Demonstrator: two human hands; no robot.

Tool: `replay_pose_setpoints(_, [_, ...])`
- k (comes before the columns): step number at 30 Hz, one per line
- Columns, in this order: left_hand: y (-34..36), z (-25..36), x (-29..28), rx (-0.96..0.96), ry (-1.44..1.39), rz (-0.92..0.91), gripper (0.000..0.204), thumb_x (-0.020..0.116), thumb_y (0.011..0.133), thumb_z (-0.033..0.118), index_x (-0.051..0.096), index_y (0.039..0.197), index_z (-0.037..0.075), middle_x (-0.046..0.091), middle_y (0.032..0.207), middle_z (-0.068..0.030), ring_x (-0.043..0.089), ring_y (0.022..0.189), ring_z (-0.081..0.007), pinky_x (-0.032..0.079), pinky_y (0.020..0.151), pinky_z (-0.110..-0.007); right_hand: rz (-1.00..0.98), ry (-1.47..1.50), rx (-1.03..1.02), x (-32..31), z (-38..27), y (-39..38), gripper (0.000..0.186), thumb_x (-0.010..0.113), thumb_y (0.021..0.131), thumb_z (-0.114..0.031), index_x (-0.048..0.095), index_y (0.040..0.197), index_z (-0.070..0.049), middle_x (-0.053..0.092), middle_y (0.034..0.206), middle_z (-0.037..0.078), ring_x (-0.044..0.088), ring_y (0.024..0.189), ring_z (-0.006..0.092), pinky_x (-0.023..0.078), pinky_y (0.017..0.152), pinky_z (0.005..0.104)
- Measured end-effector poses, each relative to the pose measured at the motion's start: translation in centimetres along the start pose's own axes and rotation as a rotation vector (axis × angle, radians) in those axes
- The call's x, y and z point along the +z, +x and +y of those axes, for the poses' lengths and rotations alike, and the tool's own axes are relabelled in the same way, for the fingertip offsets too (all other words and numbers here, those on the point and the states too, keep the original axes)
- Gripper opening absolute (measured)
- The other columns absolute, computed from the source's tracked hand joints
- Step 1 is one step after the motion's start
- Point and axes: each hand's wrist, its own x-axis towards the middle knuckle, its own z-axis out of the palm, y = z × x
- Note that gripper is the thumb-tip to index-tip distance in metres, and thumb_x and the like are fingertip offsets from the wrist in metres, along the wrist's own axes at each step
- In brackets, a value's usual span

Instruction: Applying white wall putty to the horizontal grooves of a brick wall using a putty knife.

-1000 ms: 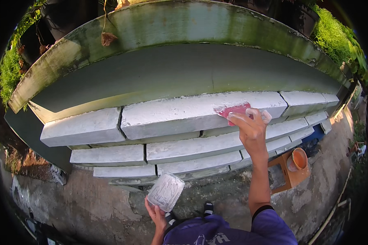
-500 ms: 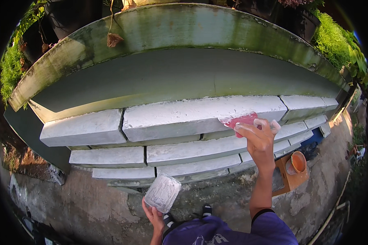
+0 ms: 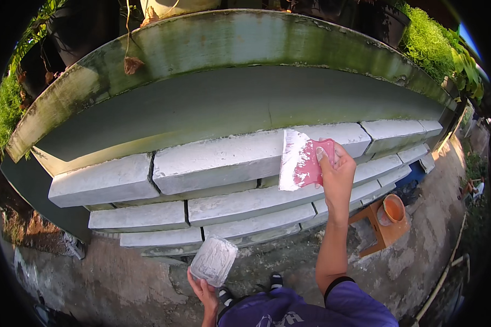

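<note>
My right hand (image 3: 335, 166) grips a pink putty scraper (image 3: 306, 159), its broad blade smeared thickly with white paste and held in front of the upper tier of pale blocks (image 3: 213, 158). My left hand (image 3: 202, 288) holds a rectangular plate (image 3: 214, 261) coated in whitish paste, low in the picture over the ground. Further block rows (image 3: 240, 204) run below the upper tier.
Above the blocks is a curved, algae-stained wall (image 3: 256, 38) with potted plants (image 3: 431, 49). At lower right are an orange bucket (image 3: 394, 201) on a wooden stand (image 3: 386, 238) and a pale pipe (image 3: 442, 278) on the concrete ground (image 3: 125, 275).
The scraper has moved left and turned from lying along the top block to showing its broad face upright. My right hand rotated with it; my left hand and plate shifted slightly.
</note>
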Motion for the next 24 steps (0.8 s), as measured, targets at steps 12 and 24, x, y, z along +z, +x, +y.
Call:
replay_pose_setpoints(12, [-0.1,-0.2,-0.6,-0.004,-0.019,-0.032,0.064,0.049,0.102,0.017,0.017,0.156,0.007,0.033,0.153,-0.0157,0.041,0.136,-0.0281,0.036,0.111,-0.041,-0.433,-0.621,0.221,-2.7,-3.5,6.2,0.016,0.066,0.088,-0.006,0.066,0.087,0.010,0.066,0.067,0.008,0.058,0.048,0.0091,0.041,0.038,0.0266])
replay_pose_setpoints(24, [0.1,-0.5,-0.9,-0.033,-0.017,-0.081,0.061,0.045,0.103,0.015,0.016,0.156,0.009,0.030,0.155,-0.0148,0.040,0.137,-0.0291,0.036,0.111,-0.042,-0.488,-0.476,0.270,-7.0,-4.5,10.8,0.022,0.071,0.087,-0.009,0.067,0.096,0.010,0.070,0.073,0.010,0.063,0.056,0.0087,0.050,0.049,0.0246])
